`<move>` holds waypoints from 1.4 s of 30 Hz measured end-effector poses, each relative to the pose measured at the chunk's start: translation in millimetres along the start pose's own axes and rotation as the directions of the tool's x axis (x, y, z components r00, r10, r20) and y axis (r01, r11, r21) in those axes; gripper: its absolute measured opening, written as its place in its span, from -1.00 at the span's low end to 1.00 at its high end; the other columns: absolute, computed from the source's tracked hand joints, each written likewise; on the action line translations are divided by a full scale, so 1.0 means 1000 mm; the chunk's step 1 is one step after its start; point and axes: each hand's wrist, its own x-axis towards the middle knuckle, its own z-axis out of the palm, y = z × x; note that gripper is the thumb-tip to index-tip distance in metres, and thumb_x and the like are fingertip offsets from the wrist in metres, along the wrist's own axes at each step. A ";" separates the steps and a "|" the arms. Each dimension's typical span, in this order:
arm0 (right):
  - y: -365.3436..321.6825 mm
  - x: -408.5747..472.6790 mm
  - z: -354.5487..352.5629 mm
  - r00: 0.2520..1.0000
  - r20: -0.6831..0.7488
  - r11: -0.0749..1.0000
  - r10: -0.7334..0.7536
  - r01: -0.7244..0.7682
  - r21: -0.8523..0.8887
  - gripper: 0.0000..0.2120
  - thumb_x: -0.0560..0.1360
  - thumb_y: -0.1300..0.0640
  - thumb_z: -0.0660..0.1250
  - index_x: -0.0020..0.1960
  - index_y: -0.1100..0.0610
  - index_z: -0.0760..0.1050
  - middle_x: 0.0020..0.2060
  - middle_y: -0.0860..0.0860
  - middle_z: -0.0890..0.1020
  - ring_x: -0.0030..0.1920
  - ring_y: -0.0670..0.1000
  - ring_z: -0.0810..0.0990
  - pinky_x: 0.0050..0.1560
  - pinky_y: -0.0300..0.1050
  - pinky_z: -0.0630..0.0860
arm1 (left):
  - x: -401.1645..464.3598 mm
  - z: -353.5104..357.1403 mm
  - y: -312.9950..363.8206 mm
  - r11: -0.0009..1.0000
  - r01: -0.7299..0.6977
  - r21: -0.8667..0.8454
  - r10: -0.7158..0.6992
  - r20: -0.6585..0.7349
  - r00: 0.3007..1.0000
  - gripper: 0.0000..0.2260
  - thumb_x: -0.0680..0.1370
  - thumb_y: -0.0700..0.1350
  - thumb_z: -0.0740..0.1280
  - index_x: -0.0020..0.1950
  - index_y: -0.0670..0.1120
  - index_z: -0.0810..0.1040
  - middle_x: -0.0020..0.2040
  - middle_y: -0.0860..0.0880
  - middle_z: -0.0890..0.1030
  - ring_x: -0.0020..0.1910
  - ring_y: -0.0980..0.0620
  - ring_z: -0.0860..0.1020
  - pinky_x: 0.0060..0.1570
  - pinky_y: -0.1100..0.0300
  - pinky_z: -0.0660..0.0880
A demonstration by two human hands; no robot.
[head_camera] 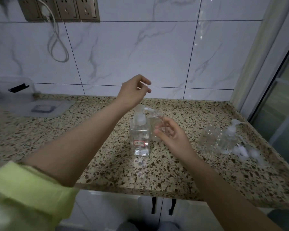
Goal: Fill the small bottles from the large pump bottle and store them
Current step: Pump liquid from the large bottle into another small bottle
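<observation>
Reaching over the speckled granite counter [107,164], the right hand [172,137] curls round a small clear bottle [155,125], its mouth under the spout of the large pump bottle [139,139]. Above the pump, the left hand [133,92] hovers with loosely bent fingers, holding nothing. More small bottles [218,139] cluster right. Farther left sits a clear lidded box [15,95], with wall sockets [60,9] on marble tiles behind.
</observation>
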 end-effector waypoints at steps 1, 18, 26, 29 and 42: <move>0.002 0.002 0.000 1.000 -0.002 1.000 -0.008 0.008 0.007 -0.63 0.55 0.15 0.43 0.27 -0.17 0.48 0.13 -0.20 0.61 0.18 -0.16 0.59 -0.01 -0.36 0.58 | 0.007 0.002 0.000 0.999 0.025 0.020 -0.025 0.036 0.999 -0.82 0.60 -0.16 0.24 0.15 -0.01 0.57 -0.07 0.08 0.70 -0.07 0.08 0.64 -0.20 0.28 0.53; 0.039 0.027 0.006 0.922 -0.154 0.934 -0.354 0.358 0.001 -0.64 0.47 0.11 0.47 0.20 -0.17 0.52 0.05 -0.11 0.65 0.12 0.01 0.64 0.23 0.03 0.59 | 0.046 0.042 -0.010 0.965 0.168 0.202 -0.211 0.214 0.954 -0.78 0.66 -0.01 0.20 0.13 -0.11 0.55 -0.12 -0.02 0.71 -0.10 -0.01 0.67 -0.03 0.04 0.61; 0.053 0.029 0.003 0.891 -0.167 0.903 -0.422 0.429 0.007 -0.62 0.46 0.02 0.47 0.26 -0.03 0.51 0.09 -0.19 0.64 0.16 0.02 0.64 0.23 -0.02 0.58 | 0.046 0.047 -0.013 0.947 0.090 0.308 -0.150 0.175 0.973 -0.80 0.66 0.00 0.20 0.10 -0.08 0.54 -0.13 0.01 0.71 -0.12 0.04 0.67 -0.04 0.12 0.59; 0.052 0.031 0.002 0.884 -0.163 0.897 -0.437 0.442 -0.007 -0.61 0.47 0.02 0.47 0.27 0.03 0.51 0.11 -0.14 0.65 0.17 0.00 0.64 0.24 -0.06 0.57 | 0.047 0.049 -0.013 0.936 0.061 0.346 -0.126 0.169 0.978 -0.80 0.67 0.01 0.19 0.10 -0.07 0.53 -0.15 0.03 0.70 -0.13 0.03 0.67 -0.06 0.09 0.60; 0.053 0.028 0.000 0.884 -0.148 0.896 -0.444 0.442 -0.042 -0.57 0.48 -0.01 0.48 0.32 0.00 0.50 0.15 -0.04 0.65 0.21 0.02 0.64 0.25 0.09 0.60 | 0.045 0.050 -0.019 0.938 0.109 0.330 -0.174 0.175 0.969 -0.78 0.67 0.00 0.17 0.13 -0.10 0.51 -0.17 0.00 0.71 -0.15 0.04 0.67 0.01 0.00 0.62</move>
